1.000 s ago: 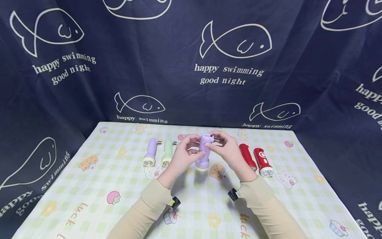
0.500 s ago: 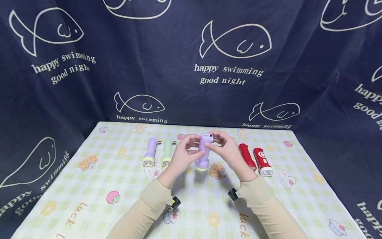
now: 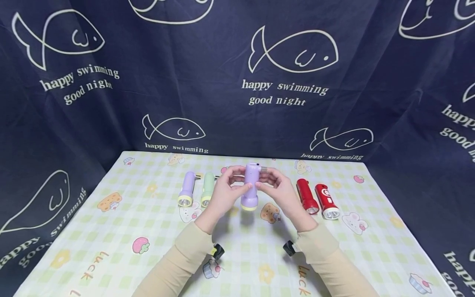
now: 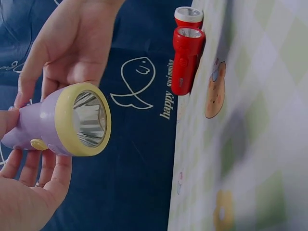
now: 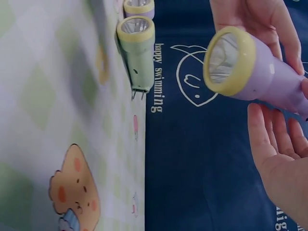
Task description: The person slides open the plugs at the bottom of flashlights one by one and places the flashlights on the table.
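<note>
Between my two hands a lilac plug-in flashlight (image 3: pixel 251 177) is held above the table, its yellow-rimmed lens end down. Metal prongs stick out to the right from its top. My left hand (image 3: pixel 225 190) grips the body from the left, with fingers behind and thumb in front. From the right, my right hand (image 3: pixel 280 190) holds it with the thumb on the body and bent fingers near the prongs. A small yellow switch (image 4: pixel 38 144) shows on the side of the flashlight in the left wrist view. The left wrist view also shows the clear lens (image 4: pixel 90 119).
Left of the hands lie a second lilac flashlight (image 3: pixel 188 185) and a green one (image 3: pixel 209 184), both with prongs. Two red flashlights (image 3: pixel 306 196) lie side by side at right. A checked cloth (image 3: pixel 148 272) covers the table; a dark blue curtain (image 3: pixel 222 70) hangs behind.
The held flashlight has turned a little and shifted slightly left and up, its front more square to the head view. My right hand's fingers and thumb have shifted on it.
</note>
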Demonstrator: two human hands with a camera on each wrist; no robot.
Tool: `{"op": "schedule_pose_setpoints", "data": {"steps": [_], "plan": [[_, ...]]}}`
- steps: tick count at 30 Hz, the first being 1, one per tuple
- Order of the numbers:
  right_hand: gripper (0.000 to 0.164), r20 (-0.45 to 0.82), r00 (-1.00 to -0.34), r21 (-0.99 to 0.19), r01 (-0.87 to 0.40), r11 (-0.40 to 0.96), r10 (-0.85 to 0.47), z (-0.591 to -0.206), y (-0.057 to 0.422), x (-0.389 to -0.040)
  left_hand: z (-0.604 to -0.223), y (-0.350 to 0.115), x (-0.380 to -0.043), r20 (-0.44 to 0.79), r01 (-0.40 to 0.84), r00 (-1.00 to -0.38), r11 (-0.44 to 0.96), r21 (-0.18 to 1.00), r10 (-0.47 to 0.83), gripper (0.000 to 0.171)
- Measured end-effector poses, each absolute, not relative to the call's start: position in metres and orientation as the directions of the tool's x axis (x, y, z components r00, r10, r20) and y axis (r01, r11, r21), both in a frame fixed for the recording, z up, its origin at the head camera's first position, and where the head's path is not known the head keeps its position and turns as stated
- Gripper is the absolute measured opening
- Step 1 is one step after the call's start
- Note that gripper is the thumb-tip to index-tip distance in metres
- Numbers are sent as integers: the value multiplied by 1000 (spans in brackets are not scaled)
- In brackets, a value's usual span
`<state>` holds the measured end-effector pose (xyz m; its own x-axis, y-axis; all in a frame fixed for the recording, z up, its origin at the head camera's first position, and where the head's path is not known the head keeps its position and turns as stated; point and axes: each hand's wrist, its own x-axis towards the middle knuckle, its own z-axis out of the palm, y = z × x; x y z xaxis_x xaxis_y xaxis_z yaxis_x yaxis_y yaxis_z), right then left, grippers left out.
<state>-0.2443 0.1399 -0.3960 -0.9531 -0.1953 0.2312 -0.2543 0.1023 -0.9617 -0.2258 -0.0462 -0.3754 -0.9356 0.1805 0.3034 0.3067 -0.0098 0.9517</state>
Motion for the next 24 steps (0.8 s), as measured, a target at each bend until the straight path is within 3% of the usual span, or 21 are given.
{"op": "schedule_pose_setpoints", "data": {"steps": [24], "plan": [[44,305,-929,-938,-331,101,-210,-407,130,-243,-370,-43,-228,325,322,-943,-57,945,76,42]]}}
